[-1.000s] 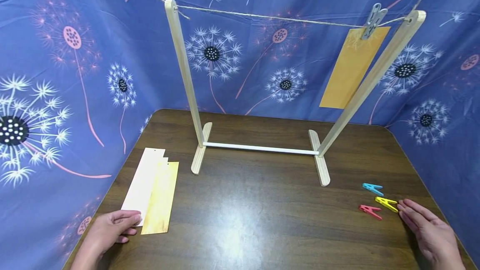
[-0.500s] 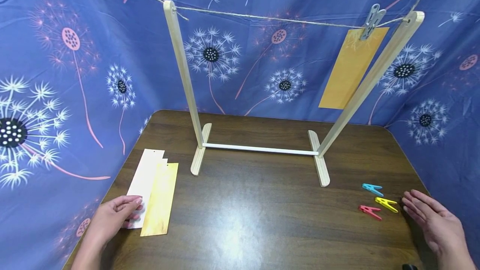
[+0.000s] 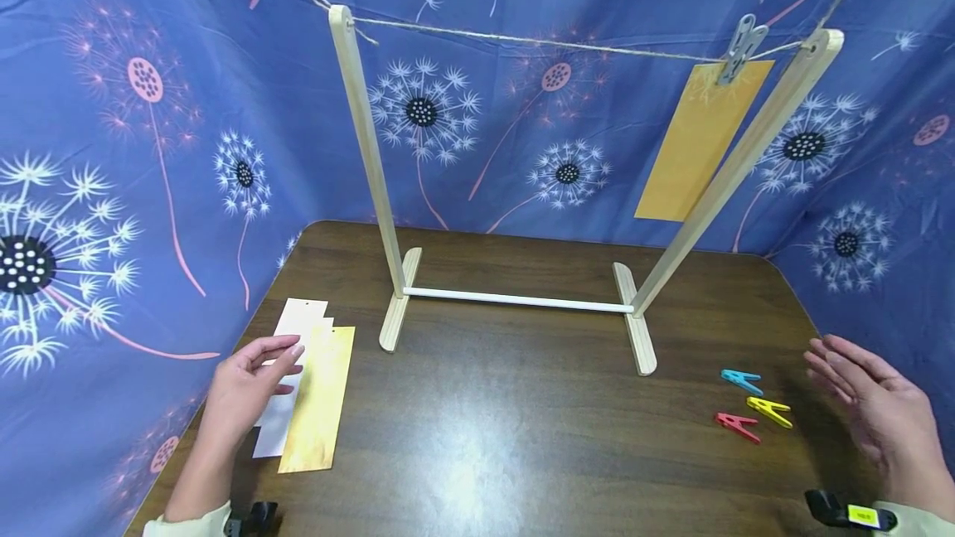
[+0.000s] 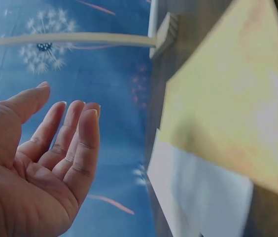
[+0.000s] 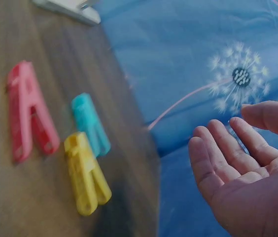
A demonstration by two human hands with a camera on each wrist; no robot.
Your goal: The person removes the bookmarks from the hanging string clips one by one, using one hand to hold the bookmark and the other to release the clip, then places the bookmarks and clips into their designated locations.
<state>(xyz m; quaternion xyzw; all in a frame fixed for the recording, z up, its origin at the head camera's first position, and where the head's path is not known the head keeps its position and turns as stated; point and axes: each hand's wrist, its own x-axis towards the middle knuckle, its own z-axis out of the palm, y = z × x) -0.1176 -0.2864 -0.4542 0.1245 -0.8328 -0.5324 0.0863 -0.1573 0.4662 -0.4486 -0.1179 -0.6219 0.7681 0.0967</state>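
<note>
My left hand (image 3: 249, 384) is raised over the white paper strips (image 3: 278, 429) at the table's left; its fingers are relaxed and hold nothing. Partly over the white strips lies a yellowish strip (image 3: 319, 404) with a small hole at its top. In the left wrist view the palm of the left hand (image 4: 45, 168) faces up beside the strips. My right hand (image 3: 880, 413) hovers at the right edge, loosely bent, with nothing in it. Left of it lie a blue clothespin (image 3: 742, 379), a yellow clothespin (image 3: 770, 412) and a red clothespin (image 3: 737, 427).
A wooden stand with a left post (image 3: 366, 156) and a right post (image 3: 739, 172) carries a twine line (image 3: 537, 40). From it hangs an orange paper strip (image 3: 694, 147) under a grey clothespin (image 3: 743, 48). A white rod (image 3: 515, 299) joins the feet. Patterned blue cloth (image 3: 477, 181) surrounds the table.
Both hands have lifted and moved away from the near edge. The left rose off the white strips; the right drew back from the yellow clothespin. Strips and clothespins stay where they were.
</note>
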